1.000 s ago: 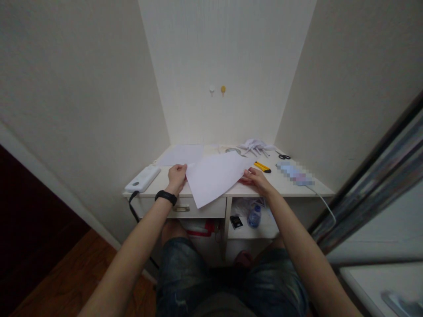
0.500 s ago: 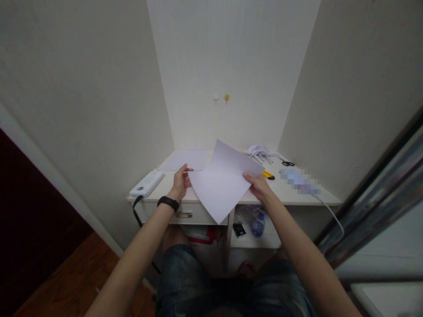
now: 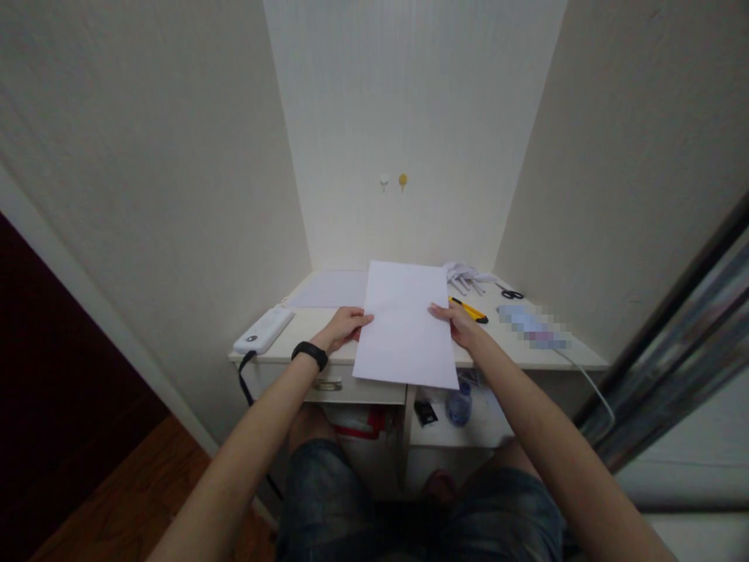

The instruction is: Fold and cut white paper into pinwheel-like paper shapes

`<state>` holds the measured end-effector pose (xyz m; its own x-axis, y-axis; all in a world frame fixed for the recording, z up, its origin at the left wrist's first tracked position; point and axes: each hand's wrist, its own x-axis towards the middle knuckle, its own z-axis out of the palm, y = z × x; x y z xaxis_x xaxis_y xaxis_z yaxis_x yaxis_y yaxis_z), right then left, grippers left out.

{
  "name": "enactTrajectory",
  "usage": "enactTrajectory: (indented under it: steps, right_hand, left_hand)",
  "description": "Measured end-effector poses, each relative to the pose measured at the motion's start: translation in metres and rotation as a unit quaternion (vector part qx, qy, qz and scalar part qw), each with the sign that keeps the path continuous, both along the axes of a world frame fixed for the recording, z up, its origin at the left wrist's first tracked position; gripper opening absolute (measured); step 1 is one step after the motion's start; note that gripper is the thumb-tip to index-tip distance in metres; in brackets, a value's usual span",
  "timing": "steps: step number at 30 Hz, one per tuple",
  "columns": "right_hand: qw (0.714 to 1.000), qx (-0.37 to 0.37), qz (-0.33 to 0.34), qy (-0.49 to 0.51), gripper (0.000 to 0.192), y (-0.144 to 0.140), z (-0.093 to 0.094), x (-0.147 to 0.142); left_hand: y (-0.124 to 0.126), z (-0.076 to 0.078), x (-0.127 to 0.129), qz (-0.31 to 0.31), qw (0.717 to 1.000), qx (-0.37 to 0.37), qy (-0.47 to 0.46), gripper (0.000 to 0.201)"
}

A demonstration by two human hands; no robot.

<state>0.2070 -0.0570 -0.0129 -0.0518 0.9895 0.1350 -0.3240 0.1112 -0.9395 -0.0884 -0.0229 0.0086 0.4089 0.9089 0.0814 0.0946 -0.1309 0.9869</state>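
As both bare hands grip it by its long sides, a smooth white rectangular paper sheet point(image 3: 406, 343) is held over the front of a white flat-topped table point(image 3: 307, 324), its near edge overhanging the drawer. The left hand point(image 3: 346, 326), below a matte black wristband point(image 3: 310, 354), pinches the left edge with the thumb on top; the right hand point(image 3: 461, 321) clasps the opposite edge, thumb pressed flat on the paper. Just beside the right hand lies a slim yellow-and-black plastic utility knife point(image 3: 471, 311). Behind the left hand, a second flat white sheet point(image 3: 328, 289) rests on the tabletop. Toward the back right sit a loose heap of folded white paper strips point(image 3: 465, 275) and black-handled scissors point(image 3: 512, 295). A glossy white box-shaped plastic device point(image 3: 264, 331) with a black cord point(image 3: 244, 378) occupies the left end; a pixelated pale-blue object point(image 3: 530, 324), trailing a thin white cable point(image 3: 591, 390), lies at the right. Beneath, a rounded translucent blue plastic bottle point(image 3: 459, 406) stands on the shelf near a small flat black packet point(image 3: 426, 413), whose pale print is too small to read. Any markings on the pixelated object are obscured.
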Motion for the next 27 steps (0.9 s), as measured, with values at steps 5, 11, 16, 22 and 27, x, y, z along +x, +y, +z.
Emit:
enactTrajectory:
  steps: [5,11,16,22,27]
  right_hand:
    - [0.999,-0.003,0.025,-0.045,0.051,-0.007,-0.007,0.009]
    - [0.999,-0.013,-0.001,-0.037,0.046,-0.008,-0.01,0.012]
    - [0.999,-0.034,-0.008,-0.021,0.045,-0.007,-0.007,0.016]
    - [0.996,-0.044,0.052,-0.052,0.052,-0.004,-0.002,0.018]
    - [0.996,-0.054,0.055,-0.035,0.05,-0.003,-0.003,0.022]
  left_hand:
    - [0.006,0.0,0.01,0.007,0.999,-0.013,-0.028,0.028]
    - [0.007,0.002,0.019,-0.019,0.997,-0.057,-0.038,0.028]
    - [0.007,0.003,0.028,-0.032,0.995,-0.075,-0.052,0.024]
    - [0.008,0.0,0.019,-0.067,0.992,-0.08,-0.07,0.023]
    - [0.012,-0.004,0.012,-0.087,0.988,-0.085,-0.101,0.027]
